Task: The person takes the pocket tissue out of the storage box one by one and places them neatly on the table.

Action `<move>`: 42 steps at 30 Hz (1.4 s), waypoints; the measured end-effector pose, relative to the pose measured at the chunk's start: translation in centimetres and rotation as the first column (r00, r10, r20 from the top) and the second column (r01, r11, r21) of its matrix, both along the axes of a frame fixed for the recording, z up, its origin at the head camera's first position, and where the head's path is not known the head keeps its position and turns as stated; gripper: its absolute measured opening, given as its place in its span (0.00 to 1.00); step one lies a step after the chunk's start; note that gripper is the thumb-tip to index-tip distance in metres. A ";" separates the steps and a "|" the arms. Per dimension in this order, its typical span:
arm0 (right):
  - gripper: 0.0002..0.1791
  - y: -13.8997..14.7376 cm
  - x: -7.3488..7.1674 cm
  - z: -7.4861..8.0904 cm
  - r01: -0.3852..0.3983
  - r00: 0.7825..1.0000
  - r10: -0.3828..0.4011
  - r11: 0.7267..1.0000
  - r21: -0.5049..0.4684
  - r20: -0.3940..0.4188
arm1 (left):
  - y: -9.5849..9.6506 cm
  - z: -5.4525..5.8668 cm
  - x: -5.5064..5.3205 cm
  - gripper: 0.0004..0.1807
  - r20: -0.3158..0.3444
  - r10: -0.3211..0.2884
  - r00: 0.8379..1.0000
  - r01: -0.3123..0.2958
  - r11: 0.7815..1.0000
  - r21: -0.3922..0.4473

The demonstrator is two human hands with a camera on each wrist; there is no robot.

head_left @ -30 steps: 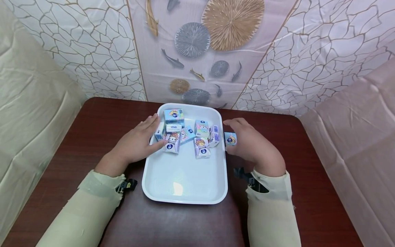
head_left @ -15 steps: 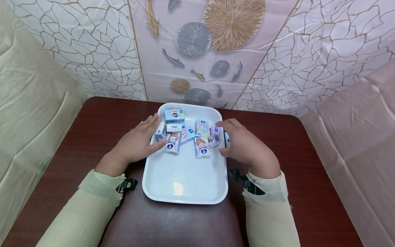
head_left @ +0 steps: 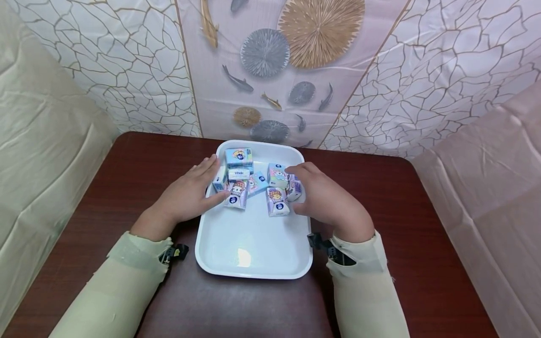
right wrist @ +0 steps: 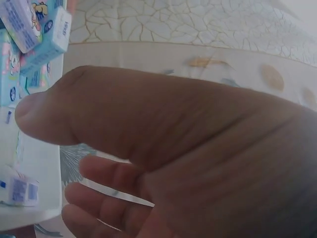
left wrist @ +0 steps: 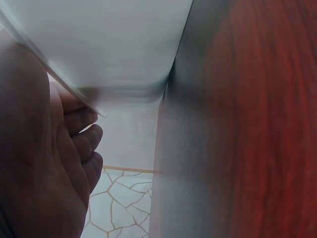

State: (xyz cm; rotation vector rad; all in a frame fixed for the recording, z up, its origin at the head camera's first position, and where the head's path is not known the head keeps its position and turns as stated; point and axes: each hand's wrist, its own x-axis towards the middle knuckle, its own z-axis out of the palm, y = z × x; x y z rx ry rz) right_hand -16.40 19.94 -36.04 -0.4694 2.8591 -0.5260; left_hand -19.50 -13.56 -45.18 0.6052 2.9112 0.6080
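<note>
My left hand point(head_left: 186, 195) lies along the left rim of a white tray point(head_left: 249, 244), its thumb reaching over the inner side and its fingers at the edge. In the left wrist view those fingers point(left wrist: 84, 144) bend loosely beside the rim. Over the tray's right rim hovers my right hand point(head_left: 323, 197), thumb and fingers spread apart. Just left of it sits a small purple tissue pack point(head_left: 293, 190), partly covered by the hand; the right wrist view shows this pack point(right wrist: 20, 191) apart from the thumb.
Several more tissue packs fill the tray's far half: a blue one point(head_left: 238, 157) at the back left, a purple one point(head_left: 236, 195) near my left thumb, a pastel one point(head_left: 277, 175) and another purple one point(head_left: 277, 202). The brown table point(head_left: 422, 225) meets a patterned cloth backdrop.
My right hand has moved left from beside the tray to over its right rim. The blue pack outside the tray is now hidden behind it in the head view. The left hand stays put.
</note>
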 end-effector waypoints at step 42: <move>0.50 -3.3 -2.4 -4.7 -0.031 0.999 0.029 0.985 0.168 0.013 | 0.0 0.1 0.0 0.57 0.019 0.013 1.000 -0.013 1.000 -0.008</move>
